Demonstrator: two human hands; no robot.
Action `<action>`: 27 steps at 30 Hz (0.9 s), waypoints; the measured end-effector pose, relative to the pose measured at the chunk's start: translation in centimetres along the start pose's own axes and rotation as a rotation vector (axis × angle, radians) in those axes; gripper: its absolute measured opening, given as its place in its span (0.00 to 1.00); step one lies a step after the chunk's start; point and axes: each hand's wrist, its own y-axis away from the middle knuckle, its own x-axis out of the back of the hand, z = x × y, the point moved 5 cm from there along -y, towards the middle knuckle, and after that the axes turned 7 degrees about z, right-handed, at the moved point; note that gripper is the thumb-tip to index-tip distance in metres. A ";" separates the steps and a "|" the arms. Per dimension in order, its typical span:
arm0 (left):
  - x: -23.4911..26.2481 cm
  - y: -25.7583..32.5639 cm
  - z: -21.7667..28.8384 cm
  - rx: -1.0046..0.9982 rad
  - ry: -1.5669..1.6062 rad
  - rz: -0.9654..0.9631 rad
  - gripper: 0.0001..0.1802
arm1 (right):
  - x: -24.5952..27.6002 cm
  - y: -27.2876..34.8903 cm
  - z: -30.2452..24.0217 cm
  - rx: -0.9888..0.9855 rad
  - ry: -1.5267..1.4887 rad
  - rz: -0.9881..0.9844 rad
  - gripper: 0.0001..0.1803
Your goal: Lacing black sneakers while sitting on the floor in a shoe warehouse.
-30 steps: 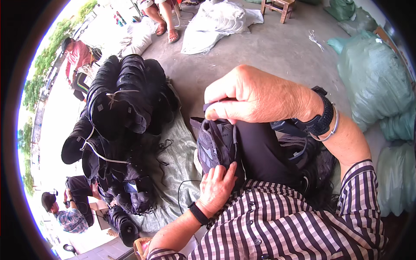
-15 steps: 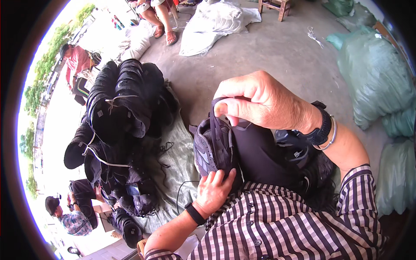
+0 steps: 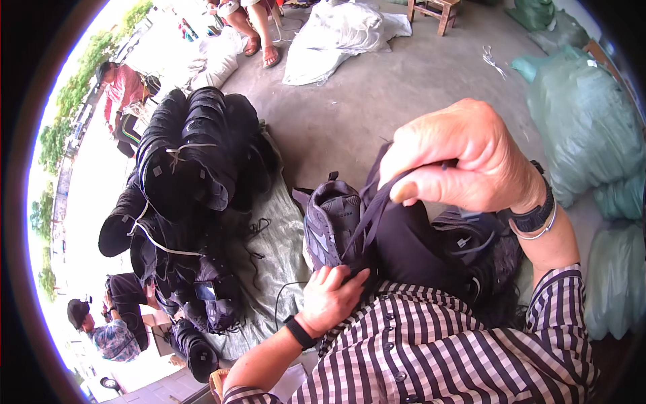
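Observation:
A dark grey and black sneaker [image 3: 330, 219] lies by my thigh, its opening facing away from me and its insole showing. My left hand [image 3: 333, 293] grips the front part of the shoe with bent fingers. Between the thumb and fingers of my right hand [image 3: 457, 161] is a black shoelace [image 3: 372, 219], pulled taut up and to the right from the shoe. The far end of the lace is hidden behind that hand. Beneath my right forearm lie more dark shoes [image 3: 464, 239], partly covered.
Stacked black shoe uppers [image 3: 195, 141], tied with white cord, stand at left on a pale green sheet [image 3: 272, 242]. Green bags [image 3: 582, 121] line the right side. White sacks [image 3: 330, 40] and a wooden stool [image 3: 434, 12] are farther off. Other people sit at left and far ahead.
My right hand has moved right and nearer to me, drawing the lace away from the shoe opening and uncovering its inside. My left hand stays on the shoe.

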 end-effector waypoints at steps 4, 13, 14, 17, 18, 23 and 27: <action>0.4 1.2 -0.5 0.016 0.056 0.029 0.22 | 0.5 0.7 -0.3 0.005 0.095 -0.046 0.05; 0.5 1.0 -4.0 0.654 0.723 0.134 0.15 | 0.3 0.8 -0.7 0.016 0.052 -0.003 0.04; 0.9 0.5 -4.8 0.722 0.703 0.128 0.14 | 0.1 0.7 -0.9 0.059 0.088 -0.014 0.06; 2.7 -3.8 -4.0 0.312 0.361 0.186 0.12 | -1.0 0.3 -2.0 0.193 0.240 -0.074 0.08; 2.0 -4.6 -4.0 0.321 0.315 0.037 0.11 | -1.2 0.4 -2.3 0.262 0.291 -0.068 0.10; -1.7 -5.8 -3.5 0.023 -0.018 -0.221 0.08 | -2.3 1.5 -3.4 0.377 0.494 -0.102 0.11; -2.1 -4.7 -3.4 0.124 0.104 -0.052 0.09 | -2.4 2.2 -3.4 0.327 0.494 -0.110 0.11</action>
